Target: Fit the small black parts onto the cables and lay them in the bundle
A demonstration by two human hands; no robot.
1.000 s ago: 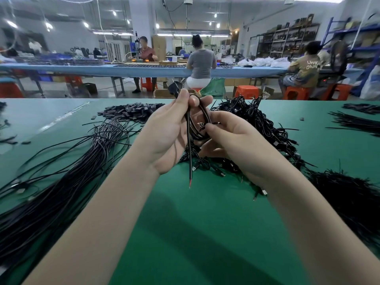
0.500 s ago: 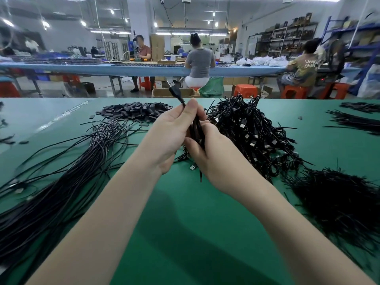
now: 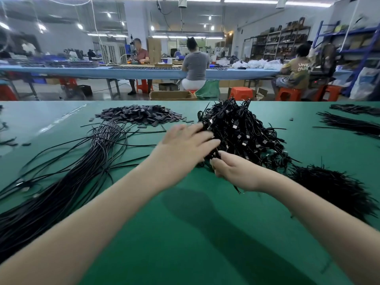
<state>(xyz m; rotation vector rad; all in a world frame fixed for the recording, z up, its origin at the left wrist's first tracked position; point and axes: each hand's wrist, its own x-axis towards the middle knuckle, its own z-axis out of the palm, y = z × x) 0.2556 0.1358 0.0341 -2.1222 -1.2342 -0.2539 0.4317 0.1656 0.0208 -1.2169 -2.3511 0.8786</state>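
Left hand (image 3: 185, 145) flat, fingers (image 3: 207, 144) on bundle (image 3: 242, 130).

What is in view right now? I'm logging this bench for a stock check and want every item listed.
Table: one, green, fills the foreground.
Finished cable pile: one heap, black, centre right.
Straight cable bundle: one long bundle, black, left side.
Small black parts: one heap, dark, far centre.
Frayed cable heap: one, black, right edge.
More cable bundles: two or so, black, far right.
Cardboard box: one, brown, on the floor beyond the table.
Stools: several, orange, by the blue bench.
People: three seated at the blue bench.
Left hand: fingers extended, on the finished pile; blurred.
Right hand: pinches a cable at the pile's near edge.
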